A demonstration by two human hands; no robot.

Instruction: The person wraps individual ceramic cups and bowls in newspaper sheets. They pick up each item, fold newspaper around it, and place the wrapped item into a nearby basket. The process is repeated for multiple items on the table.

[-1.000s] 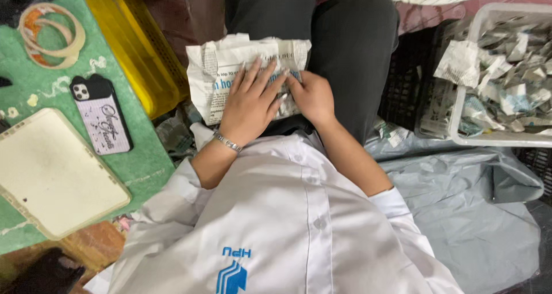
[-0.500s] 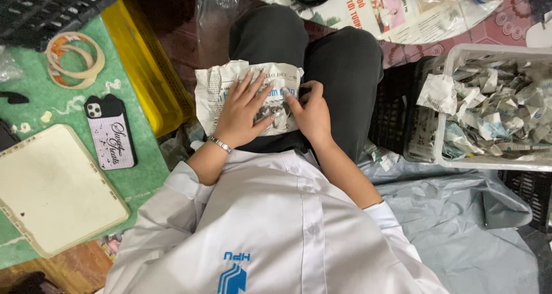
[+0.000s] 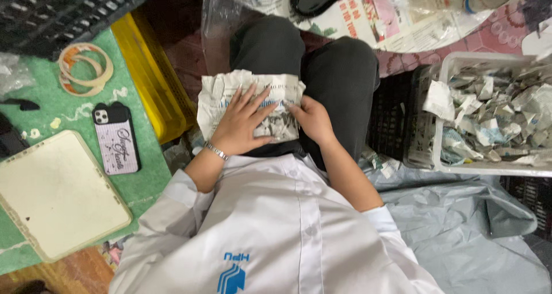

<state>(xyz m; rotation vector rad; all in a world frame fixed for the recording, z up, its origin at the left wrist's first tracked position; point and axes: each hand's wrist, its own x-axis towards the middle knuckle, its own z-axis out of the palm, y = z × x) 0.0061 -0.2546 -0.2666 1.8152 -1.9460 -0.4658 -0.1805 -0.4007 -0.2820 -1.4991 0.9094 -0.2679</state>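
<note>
Head camera looks down on my lap, where a crumpled newspaper sheet (image 3: 248, 101) lies across my thighs. My left hand (image 3: 240, 124) presses flat on it with the fingers spread wide, gripping nothing. My right hand (image 3: 310, 118) touches the sheet's right edge with curled fingers; I cannot tell if they pinch the paper. I think the thin paper could tear if I pull while the left palm holds it down, or it could slide off my knees. On my right a white basket (image 3: 443, 121) of folded paper pieces stands near, on my left a yellow tray (image 3: 146, 75) and a phone (image 3: 117, 139) on the green mat (image 3: 43, 107). Free room is mostly just above my lap.
</note>
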